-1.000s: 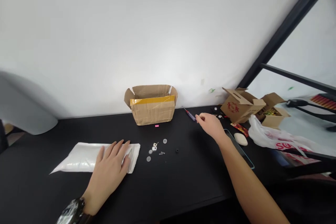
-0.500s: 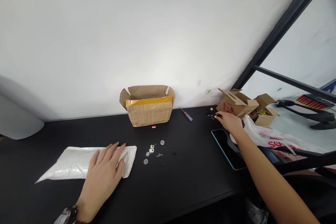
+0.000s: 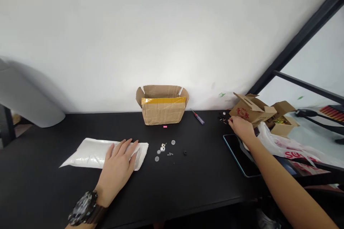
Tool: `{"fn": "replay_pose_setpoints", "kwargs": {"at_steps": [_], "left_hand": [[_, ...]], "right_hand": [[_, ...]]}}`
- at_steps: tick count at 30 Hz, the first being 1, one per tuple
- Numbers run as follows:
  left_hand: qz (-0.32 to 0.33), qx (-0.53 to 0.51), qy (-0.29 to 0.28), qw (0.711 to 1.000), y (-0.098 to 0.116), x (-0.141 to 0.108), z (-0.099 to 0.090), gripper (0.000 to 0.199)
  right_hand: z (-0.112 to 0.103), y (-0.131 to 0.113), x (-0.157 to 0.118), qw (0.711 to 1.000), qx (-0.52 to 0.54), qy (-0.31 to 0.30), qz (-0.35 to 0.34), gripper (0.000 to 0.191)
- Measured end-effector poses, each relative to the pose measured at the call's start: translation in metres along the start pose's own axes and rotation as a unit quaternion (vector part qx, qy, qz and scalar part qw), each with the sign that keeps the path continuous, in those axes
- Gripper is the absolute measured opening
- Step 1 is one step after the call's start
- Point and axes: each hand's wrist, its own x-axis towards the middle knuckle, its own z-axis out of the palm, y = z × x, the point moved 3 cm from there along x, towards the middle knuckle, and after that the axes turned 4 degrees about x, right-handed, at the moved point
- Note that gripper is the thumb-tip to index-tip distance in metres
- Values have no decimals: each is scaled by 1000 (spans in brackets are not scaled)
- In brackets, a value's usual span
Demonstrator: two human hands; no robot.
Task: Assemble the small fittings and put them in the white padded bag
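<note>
My left hand (image 3: 119, 162) lies with fingers spread on a white plastic mailer bag (image 3: 94, 154), near the bag's right end. A dark watch is on that wrist. Far to the right, my right hand (image 3: 240, 127) is pinched beside a small heap of black and white parts (image 3: 222, 117); what its fingertips hold, if anything, is hidden. Between the hands lie several clear discs (image 3: 173, 142), a white part (image 3: 162, 149), some small springs (image 3: 170, 154) and a black knob-like piece (image 3: 185, 153).
An open cardboard box (image 3: 163, 111) stands against the wall, with a screwdriver (image 3: 199, 117) to its right. At the right are a phone (image 3: 239, 154), brown cartons (image 3: 245, 109), a plastic bag (image 3: 290, 150) and a black metal frame (image 3: 309, 84). A grey cylinder (image 3: 29, 96) leans at the left.
The view has shifted, so things appear farther right. My right fingertips have drawn slightly away from the small heap. My left hand stays on the mailer bag.
</note>
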Motion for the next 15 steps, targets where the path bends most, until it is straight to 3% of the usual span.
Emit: {"fn": "replay_pose_setpoints", "kwargs": {"at_steps": [4, 9, 12, 15], "left_hand": [[-4, -13, -8, 1000, 2, 0, -1, 44], [-21, -29, -14, 999, 3, 2, -4, 42], [-26, -42, -14, 999, 4, 2, -6, 43], [-31, -60, -13, 998, 3, 1, -8, 44]], "right_hand": [[-25, -32, -15, 995, 75, 50, -32, 26], [-56, -126, -63, 928, 320, -7, -189, 24], [-62, -183, -96, 890, 348, -50, -290, 22], [-57, -219, -116, 878, 313, -51, -358, 22]]}}
